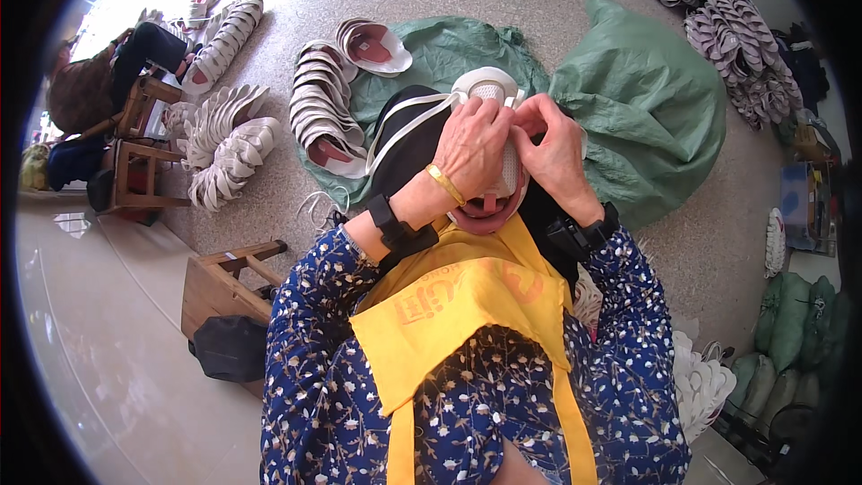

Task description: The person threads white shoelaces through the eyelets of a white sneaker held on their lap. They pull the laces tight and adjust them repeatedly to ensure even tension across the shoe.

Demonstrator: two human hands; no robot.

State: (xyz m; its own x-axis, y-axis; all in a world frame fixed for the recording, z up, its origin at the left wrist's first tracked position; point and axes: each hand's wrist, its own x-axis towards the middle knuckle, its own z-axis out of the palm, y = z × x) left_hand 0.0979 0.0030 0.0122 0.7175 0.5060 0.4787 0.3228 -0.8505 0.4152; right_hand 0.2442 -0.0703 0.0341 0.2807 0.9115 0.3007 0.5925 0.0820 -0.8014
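Observation:
A white shoe upper [486,81] with a pink lining rests on my lap, its toe pointing away from me. My left hand [470,145] lies across it, closed, with the fingertips pressed on the lacing area. A flat white shoelace [409,121] trails from beside that hand over my dark trouser leg to the left. On the upper's right side my right hand [554,154] pinches with thumb and forefinger, close to the left fingertips. A bit of white that looks like lace shows between the two hands; the fingers hide its ends.
Nested shoe uppers [321,94] curve along a green sheet [440,40] at my left. A bulging green sack [642,112] stands at right. A wooden stool [220,292] is near my left elbow. More upper stacks [732,36] lie far right; a seated person [148,49] is far left.

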